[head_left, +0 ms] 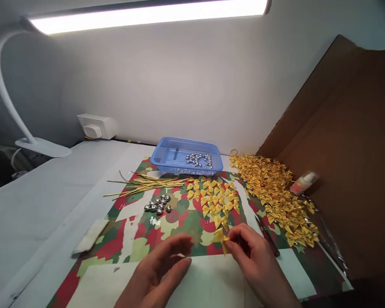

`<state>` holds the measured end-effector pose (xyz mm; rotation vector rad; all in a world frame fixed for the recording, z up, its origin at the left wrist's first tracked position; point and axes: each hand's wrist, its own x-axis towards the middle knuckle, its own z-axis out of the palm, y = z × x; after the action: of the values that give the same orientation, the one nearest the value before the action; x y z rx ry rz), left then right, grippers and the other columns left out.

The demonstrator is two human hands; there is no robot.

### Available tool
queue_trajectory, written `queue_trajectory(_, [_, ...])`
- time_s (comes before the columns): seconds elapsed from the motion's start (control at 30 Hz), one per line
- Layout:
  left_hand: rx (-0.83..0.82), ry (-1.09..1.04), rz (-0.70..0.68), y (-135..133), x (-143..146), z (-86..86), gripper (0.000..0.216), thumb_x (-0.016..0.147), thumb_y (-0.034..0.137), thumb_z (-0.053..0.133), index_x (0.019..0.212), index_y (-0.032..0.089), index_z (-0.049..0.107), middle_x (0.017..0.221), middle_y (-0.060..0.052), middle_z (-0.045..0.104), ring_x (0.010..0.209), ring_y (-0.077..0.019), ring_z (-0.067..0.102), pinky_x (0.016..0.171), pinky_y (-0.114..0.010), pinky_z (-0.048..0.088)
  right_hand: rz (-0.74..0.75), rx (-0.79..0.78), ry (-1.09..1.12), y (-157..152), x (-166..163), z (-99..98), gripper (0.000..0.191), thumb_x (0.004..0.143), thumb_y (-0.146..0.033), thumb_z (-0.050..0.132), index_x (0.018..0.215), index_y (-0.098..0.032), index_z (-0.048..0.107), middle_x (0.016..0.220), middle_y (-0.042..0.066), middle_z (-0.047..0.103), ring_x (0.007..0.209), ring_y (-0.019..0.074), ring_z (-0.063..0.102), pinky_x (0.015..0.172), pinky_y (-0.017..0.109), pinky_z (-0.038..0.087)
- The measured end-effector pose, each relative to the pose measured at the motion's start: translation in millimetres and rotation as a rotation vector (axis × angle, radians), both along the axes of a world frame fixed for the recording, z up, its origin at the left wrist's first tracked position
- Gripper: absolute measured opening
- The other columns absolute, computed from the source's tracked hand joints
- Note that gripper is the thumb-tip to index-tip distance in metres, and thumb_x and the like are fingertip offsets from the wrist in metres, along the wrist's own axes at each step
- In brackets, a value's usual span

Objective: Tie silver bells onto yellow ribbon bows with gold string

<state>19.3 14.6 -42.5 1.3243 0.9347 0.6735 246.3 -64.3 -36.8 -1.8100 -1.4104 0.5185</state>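
Observation:
Between the thumb and fingers of my right hand (255,256) is a yellow ribbon bow (220,238), pinched at its right side. My left hand (162,271) hovers to the left with thumb and fingers apart and nothing visible between them. Just beyond the held bow, several yellow bows (214,196) lie spread in rough rows on the patterned sheet. A small cluster of silver jingle bells (158,204) sits left of those bows. Behind the bells lies a loose bundle of gold twist ties (147,184).
A blue plastic basket (186,167) with silver bells stands by the wall. At right are a large heap of yellow bows (266,184), a small bottle (304,183), dark-handled scissors (268,236) and a cardboard panel (346,162). A folded white cloth (91,236) lies left; a lamp (45,147) stands behind.

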Motion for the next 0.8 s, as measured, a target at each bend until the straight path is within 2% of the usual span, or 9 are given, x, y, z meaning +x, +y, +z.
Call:
queue_trajectory(0.03, [0.015, -0.047, -0.004, -0.9, 2.3, 6.0, 0.033, 0.087, 0.046, 0.077, 0.118, 0.035, 0.077, 0.116, -0.003, 0.079, 0.112, -0.0265, 0.072, 0.095, -0.026, 0.058, 0.059, 0.028, 0.023, -3.8, -9.8, 6.0, 0.020, 0.098, -0.028, 0.050, 0.081, -0.022, 0.057, 0.078, -0.002, 0.056, 0.068, 0.0136, 0.052, 0.060, 0.024, 0.037])
queue_trajectory(0.1, [-0.014, -0.130, -0.023, -3.8, 8.6, 18.8, 0.035, 0.086, 0.041, 0.079, 0.121, 0.035, 0.075, 0.105, -0.002, 0.080, 0.105, -0.0252, 0.073, 0.091, -0.027, 0.059, 0.143, 0.062, 0.067, -8.4, -25.3, 15.9, 0.017, 0.096, -0.021, 0.052, 0.080, -0.022, 0.056, 0.077, -0.003, 0.054, 0.069, 0.0126, 0.050, 0.062, 0.024, 0.035])
queue_trajectory(0.17, [-0.074, -0.175, -0.025, -7.0, 14.9, 29.6, 0.025, 0.082, 0.035, 0.083, 0.107, 0.032, 0.081, 0.093, -0.001, 0.081, 0.091, -0.0234, 0.074, 0.082, -0.027, 0.060, 0.182, 0.059, 0.134, -9.1, -34.9, 21.5, 0.013, 0.093, -0.017, 0.054, 0.082, -0.022, 0.058, 0.078, -0.004, 0.055, 0.067, 0.0112, 0.049, 0.061, 0.023, 0.034])
queue_trajectory(0.27, [-0.187, -0.214, 0.006, -9.7, 18.7, 38.0, 0.016, 0.076, 0.032, 0.088, 0.091, 0.028, 0.084, 0.084, 0.000, 0.081, 0.078, -0.0198, 0.071, 0.072, -0.025, 0.060, 0.191, 0.019, 0.319, -5.6, -42.2, 21.7, 0.007, 0.090, -0.023, 0.061, 0.095, -0.023, 0.066, 0.087, -0.003, 0.059, 0.065, 0.0100, 0.048, 0.059, 0.023, 0.034])
queue_trajectory(0.37, [-0.260, -0.230, 0.047, -8.7, 14.5, 38.4, 0.019, 0.072, 0.033, 0.091, 0.089, 0.029, 0.085, 0.074, 0.002, 0.078, 0.069, -0.0161, 0.067, 0.066, -0.022, 0.058, 0.192, -0.038, 0.548, -0.8, -49.0, 14.2, 0.017, 0.092, -0.036, 0.065, 0.089, -0.020, 0.068, 0.080, -0.002, 0.057, 0.063, 0.0102, 0.044, 0.057, 0.024, 0.031])
queue_trajectory(0.53, [-0.215, -0.171, -0.054, -4.6, 3.6, 35.1, 0.008, 0.074, 0.033, 0.088, 0.077, 0.025, 0.087, 0.074, -0.001, 0.078, 0.070, -0.0176, 0.067, 0.069, -0.023, 0.057, 0.089, -0.049, 0.772, 2.3, -65.6, -2.6, 0.044, 0.092, -0.057, 0.068, 0.076, -0.016, 0.064, 0.067, -0.002, 0.053, 0.058, 0.0087, 0.041, 0.053, 0.023, 0.027])
queue_trajectory(0.67, [-0.313, -0.145, 0.021, -5.0, 0.6, 34.6, 0.012, 0.070, 0.034, 0.092, 0.074, 0.024, 0.087, 0.070, -0.001, 0.079, 0.068, -0.0169, 0.067, 0.066, -0.022, 0.056, 0.031, -0.034, 1.057, -1.0, -73.5, -5.4, 0.047, 0.088, -0.063, 0.071, 0.086, -0.017, 0.071, 0.060, -0.007, 0.043, 0.045, 0.0023, 0.027, 0.044, 0.018, 0.019])
queue_trajectory(0.73, [-0.432, -0.179, 0.077, -6.8, 0.6, 34.6, 0.017, 0.065, 0.035, 0.096, 0.075, 0.024, 0.087, 0.065, -0.001, 0.080, 0.065, -0.0153, 0.068, 0.062, -0.019, 0.055, -0.027, 0.036, 1.150, -4.5, -76.8, -3.9, 0.043, 0.085, -0.062, 0.076, 0.093, -0.019, 0.075, 0.065, -0.006, 0.052, 0.041, -0.0008, 0.031, 0.042, 0.016, 0.021])
queue_trajectory(0.8, [-0.537, -0.220, 0.109, -9.4, 0.6, 34.6, 0.021, 0.060, 0.034, 0.099, 0.073, 0.023, 0.086, 0.063, 0.000, 0.079, 0.063, -0.0134, 0.067, 0.060, -0.017, 0.054, -0.106, 0.145, 1.152, -8.7, -81.1, -2.3, 0.039, 0.081, -0.056, 0.083, 0.101, -0.023, 0.077, 0.075, -0.003, 0.065, 0.041, 0.0000, 0.045, 0.042, 0.014, 0.030])
